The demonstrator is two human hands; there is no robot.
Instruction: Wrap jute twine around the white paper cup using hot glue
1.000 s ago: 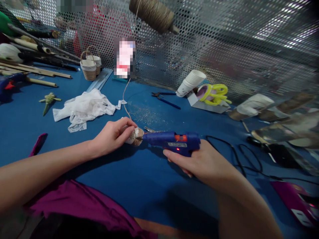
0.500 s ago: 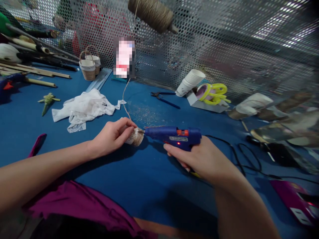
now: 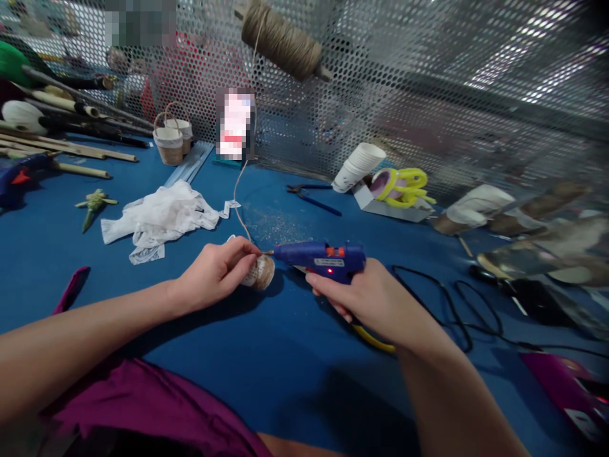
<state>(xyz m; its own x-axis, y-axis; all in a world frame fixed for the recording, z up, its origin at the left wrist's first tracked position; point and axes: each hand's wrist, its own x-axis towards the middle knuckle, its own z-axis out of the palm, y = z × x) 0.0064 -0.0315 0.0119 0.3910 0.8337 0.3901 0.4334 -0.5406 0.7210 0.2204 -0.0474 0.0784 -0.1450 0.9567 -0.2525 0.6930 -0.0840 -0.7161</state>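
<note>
My left hand (image 3: 227,271) is closed on a small twine-wrapped cup (image 3: 262,273), which lies tilted on its side over the blue table. A strand of twine (image 3: 236,190) runs from the cup up to the spool (image 3: 283,41) hanging in front of the mesh. In my right hand (image 3: 354,292) is a blue glue gun (image 3: 318,259) with a red light lit; its nozzle points left and is at the upper edge of the cup, by my left fingertips. Whether the nozzle touches the cup I cannot tell.
White lace (image 3: 166,212) lies left of centre, with two small baskets (image 3: 169,146) behind it. Farther back are pliers (image 3: 316,197), stacked paper cups (image 3: 359,166) and a tray (image 3: 394,206) with yellow strands. A black cable (image 3: 447,298) loops at right. Sticks lie at far left.
The glue gun in my right hand has shifted left, its nozzle now nearer the cup's upper edge and my left fingertips. The whole view has moved slightly, showing things lower.
</note>
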